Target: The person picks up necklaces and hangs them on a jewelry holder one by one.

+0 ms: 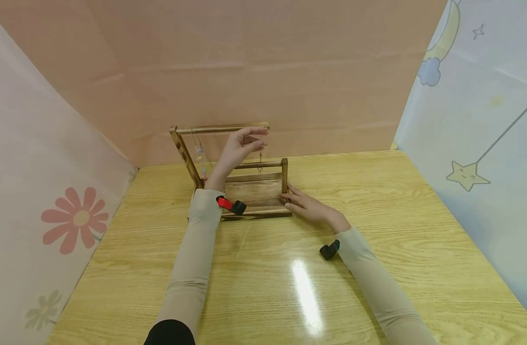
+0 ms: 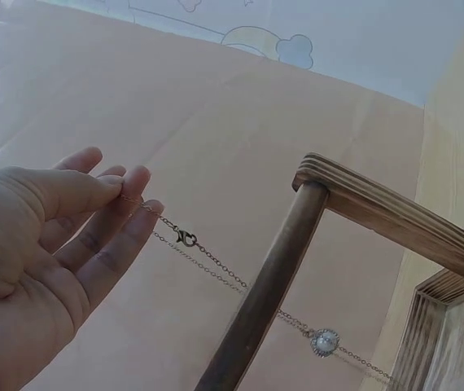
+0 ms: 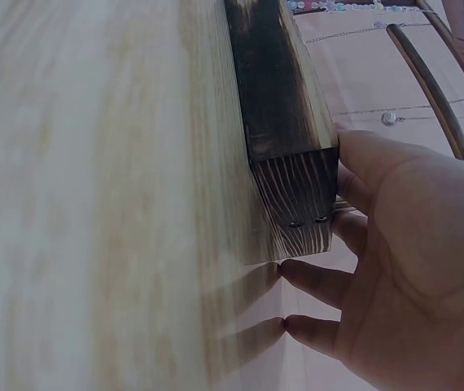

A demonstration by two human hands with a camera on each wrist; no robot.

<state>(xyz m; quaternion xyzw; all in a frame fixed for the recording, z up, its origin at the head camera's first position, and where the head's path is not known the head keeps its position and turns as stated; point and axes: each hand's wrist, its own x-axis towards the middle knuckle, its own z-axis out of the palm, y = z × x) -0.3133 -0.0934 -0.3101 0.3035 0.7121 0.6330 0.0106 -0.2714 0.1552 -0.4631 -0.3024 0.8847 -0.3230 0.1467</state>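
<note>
A brown wooden jewelry stand (image 1: 259, 189) with two crossbars and a tray-like base stands on the table. My left hand (image 1: 239, 151) is at the upper bar's right end. Thumb and fingertips pinch the end of a thin chain necklace (image 2: 224, 269) by its lobster clasp (image 2: 185, 237). The chain runs down past a bar, with a round pearl-like pendant (image 2: 324, 342) on it. My right hand (image 1: 308, 206) grips the stand's right end low down, thumb and a finger at the wood; two other fingertips touch the table in the right wrist view. Part of its grip is hidden.
A beaded strand (image 1: 200, 158) hangs from the upper bar's left side. The stand's left upright (image 1: 186, 155) rises beside my left forearm. A peach backdrop (image 1: 332, 96) is close behind, and the wood-grain table (image 1: 375, 230) spreads in front and to the right.
</note>
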